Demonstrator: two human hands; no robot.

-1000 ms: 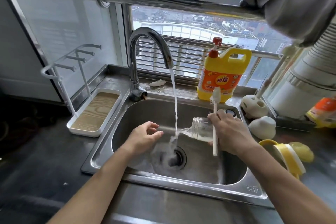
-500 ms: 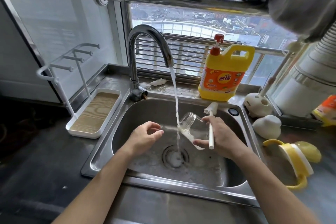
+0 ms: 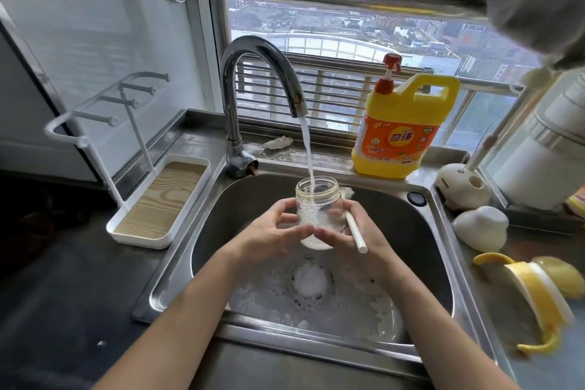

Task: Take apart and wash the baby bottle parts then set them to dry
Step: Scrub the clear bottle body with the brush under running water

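Note:
A clear glass baby bottle (image 3: 317, 209) stands upright over the sink (image 3: 421, 228), mouth up, and the tap (image 3: 253, 79) runs water straight into it. Foamy water fills its lower part. My left hand (image 3: 273, 237) cups its left side and my right hand (image 3: 351, 239) holds its right side. A white brush handle (image 3: 356, 233) is also pinched in my right hand, its head behind the bottle. The yellow bottle collar with handles (image 3: 535, 298) lies on the counter at right, next to a white dome cap (image 3: 479, 226).
A yellow detergent jug (image 3: 405, 130) stands on the sink's back ledge. A white drying rack with pegs and a wood-look tray (image 3: 158, 199) sits left of the sink. A white brush holder (image 3: 462, 188) is at the back right. Foam covers the drain (image 3: 310, 283).
The bottle went from lying on its side to upright under the stream. My left hand moved right and took hold of it. The brush handle swung down beside the bottle.

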